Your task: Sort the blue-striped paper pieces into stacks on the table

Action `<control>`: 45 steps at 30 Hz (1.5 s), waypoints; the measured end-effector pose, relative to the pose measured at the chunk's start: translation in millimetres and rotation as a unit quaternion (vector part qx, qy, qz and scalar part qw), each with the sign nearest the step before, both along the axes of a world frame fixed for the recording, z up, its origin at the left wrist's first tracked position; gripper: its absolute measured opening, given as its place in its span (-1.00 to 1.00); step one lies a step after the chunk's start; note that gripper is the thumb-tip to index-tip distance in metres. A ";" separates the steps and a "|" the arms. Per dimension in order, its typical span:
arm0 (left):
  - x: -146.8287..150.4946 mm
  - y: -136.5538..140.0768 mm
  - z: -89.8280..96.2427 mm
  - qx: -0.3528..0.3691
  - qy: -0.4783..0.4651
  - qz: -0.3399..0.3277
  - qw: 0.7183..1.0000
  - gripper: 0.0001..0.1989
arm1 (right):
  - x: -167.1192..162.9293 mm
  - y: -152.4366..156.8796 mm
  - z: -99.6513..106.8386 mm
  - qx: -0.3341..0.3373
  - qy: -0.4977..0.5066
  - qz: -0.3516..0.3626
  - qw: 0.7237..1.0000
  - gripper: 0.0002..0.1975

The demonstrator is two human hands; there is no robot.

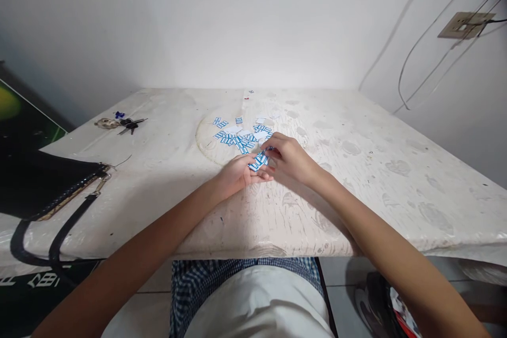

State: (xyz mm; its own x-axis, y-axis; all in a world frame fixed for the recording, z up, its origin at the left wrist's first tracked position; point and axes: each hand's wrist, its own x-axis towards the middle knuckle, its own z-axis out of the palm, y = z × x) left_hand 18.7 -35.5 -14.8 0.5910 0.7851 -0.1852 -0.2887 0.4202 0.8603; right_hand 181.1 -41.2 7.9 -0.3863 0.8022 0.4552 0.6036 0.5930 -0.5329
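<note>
My left hand (237, 173) is closed on several small white letter cards (258, 161) with blue print, thumb on top and fingers beneath. Just to its right, my right hand (292, 157) has its fingers curled in a pinch at the upper edge of these cards. A blue-printed letter card shows partly between its fingertips; the fingers hide the rest of it. Beyond both hands, a loose spread of similar cards (227, 138) lies on the table, some overlapping and some with a plain white side up.
A plastic-covered white table (356, 195) reaches back to the wall. Keys (131, 125) with a keychain lie at the left, behind a black pouch (51, 182) with a strap. Small red and blue bits lie at the back. Cables hang from a wall socket (465, 25) at right.
</note>
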 end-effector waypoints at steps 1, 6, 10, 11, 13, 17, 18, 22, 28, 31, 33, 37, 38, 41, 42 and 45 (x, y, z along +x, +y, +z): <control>-0.1 0.1 -0.1 0.003 0.003 -0.001 1.000 -0.81 | 0.2 0.6 -0.1 0.003 0.013 -0.011 1.000 -0.79; 1.4 2.5 3.5 -0.033 0.013 -0.016 0.999 -0.77 | -0.1 1.2 0.0 -0.073 0.110 -0.031 0.991 -0.84; 3.6 2.9 4.6 -0.048 0.017 -0.031 0.998 -0.69 | -0.6 0.3 -2.1 -0.150 0.126 -0.010 0.981 -0.88; 3.7 2.2 4.3 -0.037 0.013 -0.032 0.999 -0.71 | -1.1 -0.1 -2.7 -0.156 0.117 -0.002 0.981 -0.88; 3.2 -0.2 3.7 -0.008 0.006 -0.029 1.000 -0.81 | -2.5 -0.9 -3.7 -0.144 0.082 0.007 0.986 -0.89; 1.2 -4.1 3.2 0.014 -0.002 0.018 1.000 -0.86 | -0.7 1.6 -5.7 -0.029 0.020 -0.062 0.997 -0.77; 0.9 -4.0 3.1 0.003 0.002 0.040 0.999 -0.85 | 2.1 4.0 -6.8 0.003 0.012 -0.095 0.995 -0.72; 1.0 0.2 3.2 -0.038 0.009 0.139 0.990 -0.87 | 19.8 20.0 -14.6 0.042 -0.058 -0.158 0.985 -0.66; 3.1 1.9 11.1 -0.084 0.006 0.208 0.975 -0.84 | 26.4 37.3 -32.2 0.020 -0.132 -0.055 0.989 -0.66; 2.7 1.4 13.4 -0.089 0.004 0.207 0.974 -0.85 | 20.5 38.5 -39.7 0.021 -0.124 -0.041 0.991 -0.65; 2.0 2.1 12.4 -0.088 0.005 0.207 0.974 -0.85 | 18.1 37.9 -42.0 0.027 -0.121 -0.041 0.991 -0.65; 0.5 5.3 5.7 -0.094 -0.003 0.199 0.976 -0.84 | 16.7 35.9 -40.8 0.044 -0.134 -0.039 0.989 -0.66; 0.1 6.3 3.8 -0.095 -0.006 0.193 0.977 -0.85 | 16.6 35.6 -40.2 0.044 -0.138 -0.040 0.989 -0.67; -0.7 8.2 0.4 -0.090 -0.009 0.178 0.980 -0.85 | 15.8 35.6 -40.5 0.036 -0.142 -0.039 0.988 -0.65; -0.9 8.4 0.2 -0.088 -0.009 0.175 0.981 -0.85 | 15.5 35.8 -41.5 0.031 -0.141 -0.035 0.989 -0.64; -1.1 7.9 1.2 -0.088 -0.007 0.172 0.981 -0.84 | 13.9 36.3 -45.2 0.016 -0.138 -0.022 0.990 -0.55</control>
State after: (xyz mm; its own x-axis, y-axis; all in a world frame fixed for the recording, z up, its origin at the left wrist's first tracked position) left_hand 17.5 -27.7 -13.7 0.3001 0.8951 -0.3299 -0.4511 0.4379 0.7777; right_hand 195.0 -4.9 -37.4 -0.4644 0.8078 0.3630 0.7488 0.5770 -0.3261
